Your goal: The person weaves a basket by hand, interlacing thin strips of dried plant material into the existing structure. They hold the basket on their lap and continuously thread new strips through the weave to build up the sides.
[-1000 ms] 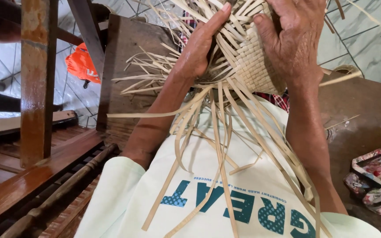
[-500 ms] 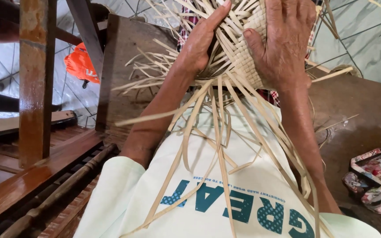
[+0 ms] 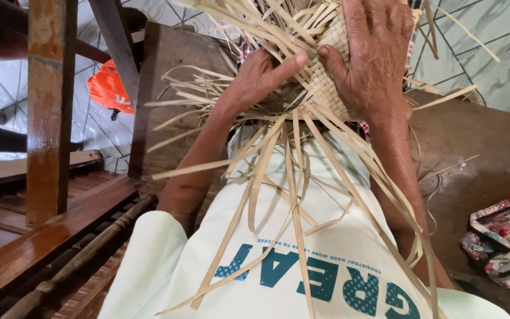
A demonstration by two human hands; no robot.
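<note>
A half-woven basket of pale straw strips (image 3: 324, 71) is held up in front of me, with many loose strips (image 3: 293, 195) hanging down over my pale green shirt. My left hand (image 3: 261, 80) grips the basket's left side, its fingers reaching in among the strips. Flat over the woven patch on the right lies my right hand (image 3: 376, 56), thumb pressed to the weave near the left fingertips.
A brown wooden table (image 3: 473, 147) lies beyond my arms. A floral pouch (image 3: 503, 242) sits at the right edge. Wooden posts and a bench (image 3: 48, 112) stand at the left, with an orange object (image 3: 110, 88) on the tiled floor behind.
Both hands and the basket have shifted slightly up and right in view. The right hand has slid higher over the woven patch and its thumb now meets the left fingers.
</note>
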